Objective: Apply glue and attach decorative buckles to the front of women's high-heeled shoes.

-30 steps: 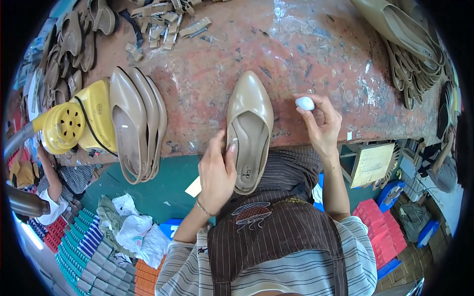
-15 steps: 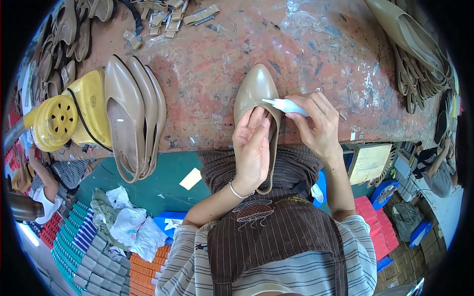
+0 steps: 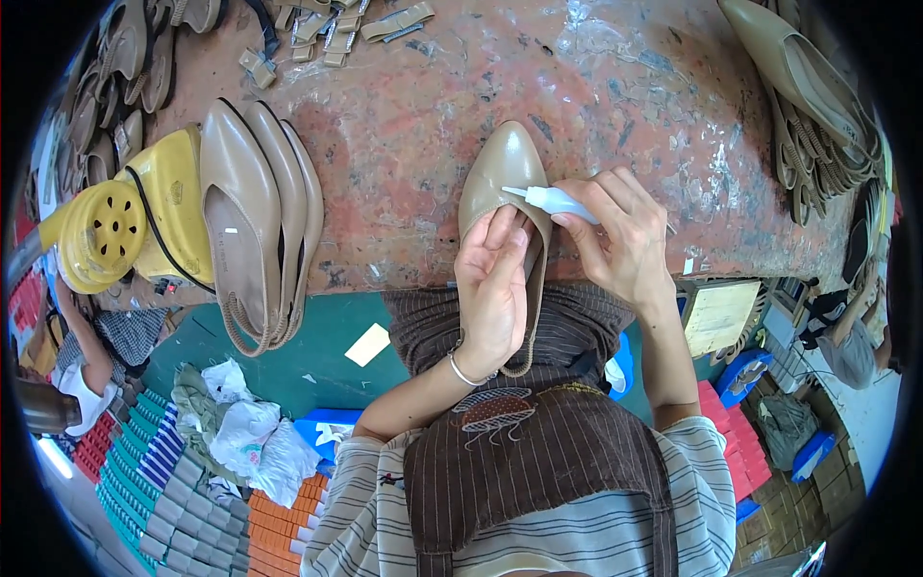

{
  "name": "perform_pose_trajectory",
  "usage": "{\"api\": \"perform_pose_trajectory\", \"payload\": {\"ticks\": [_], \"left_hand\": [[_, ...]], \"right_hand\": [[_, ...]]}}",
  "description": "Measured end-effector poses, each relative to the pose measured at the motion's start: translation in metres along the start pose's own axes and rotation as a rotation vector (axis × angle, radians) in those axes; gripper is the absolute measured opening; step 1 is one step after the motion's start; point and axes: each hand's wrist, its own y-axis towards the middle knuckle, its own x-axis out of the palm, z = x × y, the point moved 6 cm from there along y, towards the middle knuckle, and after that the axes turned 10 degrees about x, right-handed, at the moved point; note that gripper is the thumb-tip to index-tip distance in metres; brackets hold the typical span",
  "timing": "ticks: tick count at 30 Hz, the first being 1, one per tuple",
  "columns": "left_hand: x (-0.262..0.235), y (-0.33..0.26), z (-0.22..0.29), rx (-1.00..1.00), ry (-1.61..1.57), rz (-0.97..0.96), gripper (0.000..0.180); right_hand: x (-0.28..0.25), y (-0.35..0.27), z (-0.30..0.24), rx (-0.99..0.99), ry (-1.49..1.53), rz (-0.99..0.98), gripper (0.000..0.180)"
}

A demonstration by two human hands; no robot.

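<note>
At the table's near edge: we see one beige slingback pump (image 3: 504, 159), toe over the tabletop, heel strap above the lap.
Left hand (image 3: 493, 288): palm up, its fingers tucked into the pump's mouth; with the fingertips hidden, we cannot tell whether it grips.
Right hand (image 3: 620, 236): grasps a white squeeze bottle (image 3: 558, 202), its nozzle aimed left over the vamp; we cannot tell whether the tip touches.
Progress: we judge work on this pump to be under way; its vamp bears no bow, and how much remains we cannot tell.
Bow pieces (image 3: 332, 24): we find these loose at the far side, unattached.
Nested pumps (image 3: 240, 159): three to the left, the visible vamp likewise plain.
Tabletop (image 3: 404, 154): reddish, scuffed, flecked with residue.
Left end: yellow machine (image 3: 176, 207) near piled sandals (image 3: 125, 48).
Right end: stacked slingbacks (image 3: 803, 82).
Floor (image 3: 322, 370): green, with a pale card (image 3: 367, 344) and plastic bags (image 3: 279, 462).
</note>
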Motion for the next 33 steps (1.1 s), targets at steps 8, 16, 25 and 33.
{"api": "perform_pose_trajectory", "payload": {"ticks": [8,16,25,33], "left_hand": [[0.003,0.001,0.002,0.011,0.018,-0.009,0.038],[0.003,0.000,0.002,0.027,0.032,-0.014,0.035],[-0.008,-0.001,-0.003,0.016,0.029,0.085,0.035],[0.003,0.002,0.000,0.032,-0.028,0.038,0.036]], "right_hand": [[-0.002,0.002,-0.005,-0.002,-0.029,-0.011,0.015],[-0.007,0.000,-0.006,0.018,-0.053,-0.030,0.015],[-0.008,-0.003,0.014,0.058,0.025,-0.050,0.021],[-0.018,-0.012,0.090,0.304,0.305,0.398,0.027]]}}
